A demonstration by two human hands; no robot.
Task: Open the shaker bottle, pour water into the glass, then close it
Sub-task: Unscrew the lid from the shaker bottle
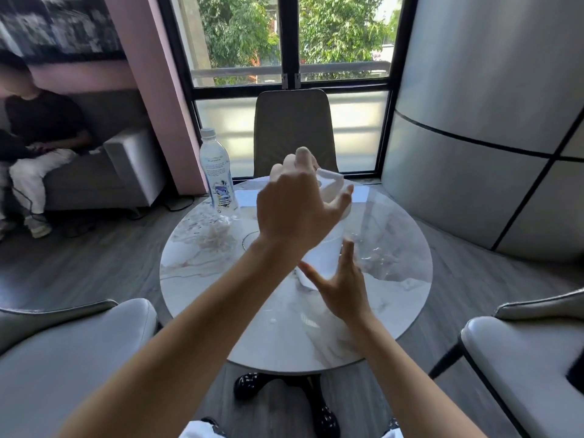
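The white translucent shaker bottle (325, 251) stands a little tilted in the middle of the round marble table (392, 298). My left hand (297, 203) reaches over its top with the fingers curled around the lid (330, 177), whose white flip cap sticks out past my fingers. My right hand (341, 282) cups the bottle's lower body between a spread thumb and fingers. The clear patterned glass (222, 230) stands to the left on the table, apart from both hands. The bottle's mouth is hidden by my left hand.
A plastic water bottle (218, 175) with a white cap stands at the table's far left edge. Chairs surround the table: one behind (294, 128), one near left (63, 349), one near right (524, 352). A person sits on a sofa (132, 165) at far left.
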